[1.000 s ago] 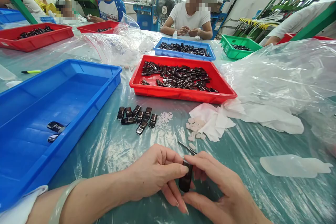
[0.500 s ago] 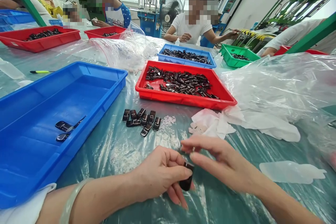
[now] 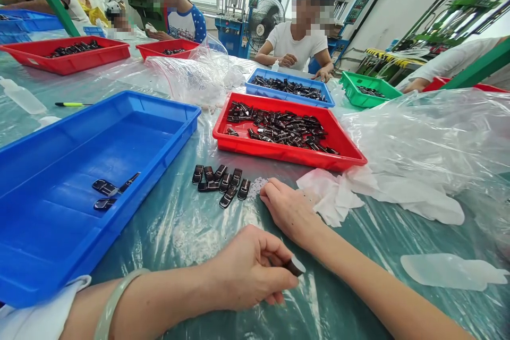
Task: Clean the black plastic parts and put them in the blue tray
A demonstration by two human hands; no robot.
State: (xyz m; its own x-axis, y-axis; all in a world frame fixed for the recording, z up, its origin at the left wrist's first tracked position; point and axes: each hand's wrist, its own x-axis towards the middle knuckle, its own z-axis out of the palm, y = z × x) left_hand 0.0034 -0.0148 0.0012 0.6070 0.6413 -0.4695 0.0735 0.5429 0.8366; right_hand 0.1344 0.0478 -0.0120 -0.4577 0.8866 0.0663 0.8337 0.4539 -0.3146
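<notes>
Pinches black piece in left hand alone, having freed right hand to reach white bits toward twelve o'clock, with grasp too hidden to tell.

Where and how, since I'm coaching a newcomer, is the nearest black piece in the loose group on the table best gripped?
The nearest black piece seems best pinched by the long edges of its near end, coming from above on the wearer's side. It lies flat, that end jutting clear of the loose group, while its far end sits close to the others, leaving little room.
</notes>
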